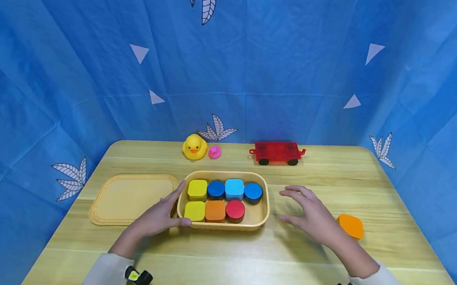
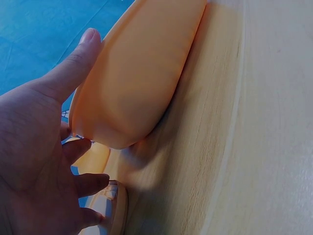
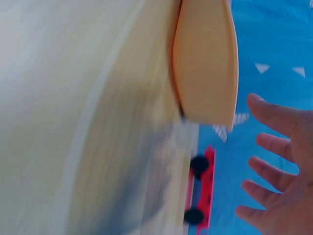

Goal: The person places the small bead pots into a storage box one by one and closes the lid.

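In the head view, a cream plastic box (image 1: 256,220) with rounded ends sits mid-table. Inside stand yellow blocks (image 1: 197,189), dark blue round blocks (image 1: 253,192), a light blue block (image 1: 234,188), an orange block (image 1: 215,211) and a red round block (image 1: 235,210). My left hand (image 1: 160,213) holds the box's left end, thumb at the front rim and fingers around the far side. To the right of the box, my right hand (image 1: 315,214) hovers apart from it, fingers spread and holding nothing. Another orange block (image 1: 350,227) lies on the table beyond my right wrist.
A flat cream lid (image 1: 133,200) lies left of the box, close to my left hand. Along the back edge stand a yellow duck (image 1: 194,147), a small pink duck (image 1: 214,152) and a red wheeled cart (image 1: 278,152). Blue cloth (image 1: 243,63) hangs behind the table.
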{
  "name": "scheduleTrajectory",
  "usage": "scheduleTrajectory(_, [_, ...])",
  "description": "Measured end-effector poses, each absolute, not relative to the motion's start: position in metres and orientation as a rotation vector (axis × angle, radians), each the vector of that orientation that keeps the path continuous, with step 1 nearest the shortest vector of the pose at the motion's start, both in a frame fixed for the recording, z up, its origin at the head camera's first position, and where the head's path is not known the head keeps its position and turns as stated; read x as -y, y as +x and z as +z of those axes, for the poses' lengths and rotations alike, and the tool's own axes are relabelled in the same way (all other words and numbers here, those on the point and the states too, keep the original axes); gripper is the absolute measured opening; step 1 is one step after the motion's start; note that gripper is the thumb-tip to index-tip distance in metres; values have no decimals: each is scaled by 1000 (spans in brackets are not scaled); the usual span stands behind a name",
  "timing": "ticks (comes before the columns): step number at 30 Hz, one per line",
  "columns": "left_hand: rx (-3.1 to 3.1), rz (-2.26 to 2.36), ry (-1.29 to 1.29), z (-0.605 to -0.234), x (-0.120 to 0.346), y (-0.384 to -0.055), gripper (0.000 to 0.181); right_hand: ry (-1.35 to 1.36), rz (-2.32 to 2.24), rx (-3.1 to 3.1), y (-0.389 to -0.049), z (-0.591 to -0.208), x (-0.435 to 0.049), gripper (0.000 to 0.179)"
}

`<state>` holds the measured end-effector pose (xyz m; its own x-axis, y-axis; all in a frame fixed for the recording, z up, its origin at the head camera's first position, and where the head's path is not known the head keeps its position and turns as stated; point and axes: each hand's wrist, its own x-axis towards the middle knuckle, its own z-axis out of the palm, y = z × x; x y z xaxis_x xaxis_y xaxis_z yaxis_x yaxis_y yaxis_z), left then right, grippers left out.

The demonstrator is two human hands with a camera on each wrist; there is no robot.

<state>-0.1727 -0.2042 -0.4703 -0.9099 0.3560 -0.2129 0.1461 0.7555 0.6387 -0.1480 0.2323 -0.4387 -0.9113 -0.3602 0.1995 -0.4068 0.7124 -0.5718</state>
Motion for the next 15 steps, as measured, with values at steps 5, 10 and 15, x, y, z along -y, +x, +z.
scheduleTrajectory(5, [-2627,926,396,-470,204,-172,116,544,942,2874,-137,-439,-261,61])
scheduleTrajectory(10, [-2624,934,399,-470,204,-172,116,506,925,2884,-128,-440,-284,63])
scheduleTrajectory(15, [-2625,941,407,-470,204,-173,116,452,940,2937,-120,-444,-306,67])
